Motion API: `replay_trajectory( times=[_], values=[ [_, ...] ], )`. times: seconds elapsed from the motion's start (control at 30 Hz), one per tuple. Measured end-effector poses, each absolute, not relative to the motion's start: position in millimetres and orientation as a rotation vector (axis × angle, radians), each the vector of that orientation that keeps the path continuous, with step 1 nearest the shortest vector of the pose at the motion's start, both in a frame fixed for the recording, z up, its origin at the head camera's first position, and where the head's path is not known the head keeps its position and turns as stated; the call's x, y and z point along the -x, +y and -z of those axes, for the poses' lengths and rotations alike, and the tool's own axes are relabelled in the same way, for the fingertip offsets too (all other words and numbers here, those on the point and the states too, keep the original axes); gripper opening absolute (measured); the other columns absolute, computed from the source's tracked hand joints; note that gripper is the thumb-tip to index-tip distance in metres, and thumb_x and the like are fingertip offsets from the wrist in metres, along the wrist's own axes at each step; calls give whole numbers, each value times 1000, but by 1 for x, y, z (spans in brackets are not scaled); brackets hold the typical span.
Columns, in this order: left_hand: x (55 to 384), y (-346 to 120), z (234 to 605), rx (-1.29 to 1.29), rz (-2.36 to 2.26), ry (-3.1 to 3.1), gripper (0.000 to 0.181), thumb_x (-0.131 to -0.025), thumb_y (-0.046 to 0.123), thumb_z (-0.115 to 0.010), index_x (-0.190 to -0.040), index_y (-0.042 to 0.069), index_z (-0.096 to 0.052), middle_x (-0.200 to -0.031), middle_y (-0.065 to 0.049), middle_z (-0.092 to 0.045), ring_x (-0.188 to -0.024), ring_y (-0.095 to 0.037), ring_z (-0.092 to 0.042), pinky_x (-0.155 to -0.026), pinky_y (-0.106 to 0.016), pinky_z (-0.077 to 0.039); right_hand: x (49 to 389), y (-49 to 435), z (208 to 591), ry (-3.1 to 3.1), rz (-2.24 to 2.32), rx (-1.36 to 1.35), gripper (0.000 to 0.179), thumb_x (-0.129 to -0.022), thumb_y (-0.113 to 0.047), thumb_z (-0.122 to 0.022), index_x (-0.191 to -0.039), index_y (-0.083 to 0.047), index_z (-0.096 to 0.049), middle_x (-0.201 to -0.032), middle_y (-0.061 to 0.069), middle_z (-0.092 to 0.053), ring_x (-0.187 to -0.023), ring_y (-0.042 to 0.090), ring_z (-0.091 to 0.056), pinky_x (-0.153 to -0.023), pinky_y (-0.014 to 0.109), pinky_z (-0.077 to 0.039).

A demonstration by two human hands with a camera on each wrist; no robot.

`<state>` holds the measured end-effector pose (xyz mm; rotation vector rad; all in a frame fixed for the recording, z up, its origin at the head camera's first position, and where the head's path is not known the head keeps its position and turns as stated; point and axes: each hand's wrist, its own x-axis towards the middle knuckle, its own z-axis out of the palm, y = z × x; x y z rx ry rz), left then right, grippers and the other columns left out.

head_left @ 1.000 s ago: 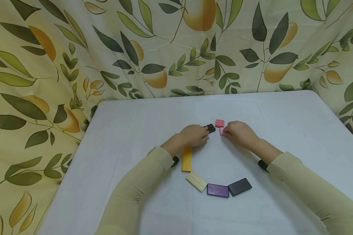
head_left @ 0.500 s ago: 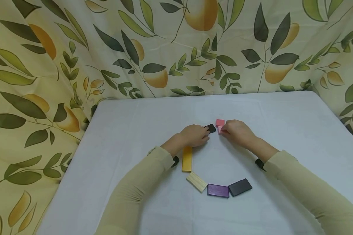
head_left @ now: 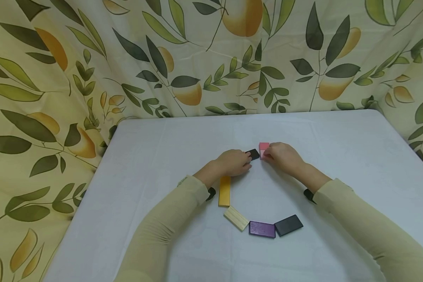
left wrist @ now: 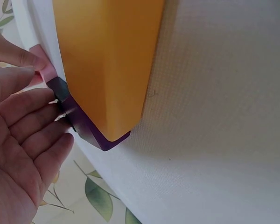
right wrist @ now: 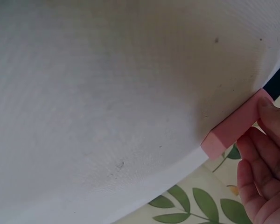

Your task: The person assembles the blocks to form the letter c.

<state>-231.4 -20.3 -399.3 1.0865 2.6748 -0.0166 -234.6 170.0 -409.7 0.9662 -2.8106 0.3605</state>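
My right hand (head_left: 285, 156) pinches a light pink block (right wrist: 233, 123) between thumb and fingers, at the far part of a curved row. Just beyond it lies a darker pink block (head_left: 264, 145), and the two sit flush in the head view. My left hand (head_left: 232, 162) rests at a black block (head_left: 254, 154), its fingers loosely extended and fingertips at the block's side. Beneath that hand, the left wrist view shows a purple block (left wrist: 91, 128) between the black block and a yellow block (left wrist: 109, 70); the head view hides this purple one.
From the yellow block, the row curves nearer through a pale wooden block (head_left: 236, 218), a second purple block (head_left: 262, 229) and a dark grey block (head_left: 289, 225). All lie flat on a white-covered table (head_left: 155, 156). A leaf-and-fruit patterned curtain (head_left: 211, 58) hangs behind and at the sides.
My right hand has slid the light pink block left and slightly away, from offset to squared up against the darker pink block. The left hand has stayed in place.
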Motion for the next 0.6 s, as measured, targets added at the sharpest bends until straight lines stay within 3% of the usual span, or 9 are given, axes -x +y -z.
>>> replay_trajectory(
  times=[0.6],
  values=[
    [233,-19,401,-1072,41,2668,38,-98,32,-43,-125,10,-58,-133,-5,-50,-82,-13,-52,-83,-24,-43,240,169,409,-2826,-366,-976,9,-77,-2,-72,-79,5,-68,-71,12,-64,-69,27,-62,-67,40,-50]
  ],
)
